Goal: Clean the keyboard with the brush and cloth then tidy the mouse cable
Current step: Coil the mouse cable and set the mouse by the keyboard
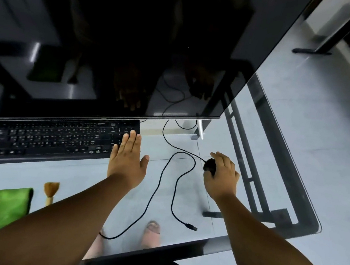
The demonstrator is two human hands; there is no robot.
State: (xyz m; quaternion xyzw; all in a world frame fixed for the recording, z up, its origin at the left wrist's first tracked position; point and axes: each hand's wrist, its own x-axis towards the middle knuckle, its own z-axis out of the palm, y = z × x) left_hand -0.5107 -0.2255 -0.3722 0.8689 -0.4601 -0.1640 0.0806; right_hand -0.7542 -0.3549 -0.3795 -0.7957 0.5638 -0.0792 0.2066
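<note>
Glass desk (272, 185) on dark metal frame; pale grey tiled floor (321, 126) visible through it. Large dark monitor (114, 39) far. Far right, possibly another table's leg (321, 46).

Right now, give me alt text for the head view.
Right hand holds the black mouse on a glass desk; left hand lies flat, open, at the keyboard's right end. The mouse cable loops loosely between them; brush and green cloth lie near-left.

The mouse (209, 168) is gripped by the right hand (222, 176) — its cable (160, 180) lies looped on the glass desk (295, 127). The left hand (127, 159) is laid flat, fingertips on the keyboard (56, 139).
</note>
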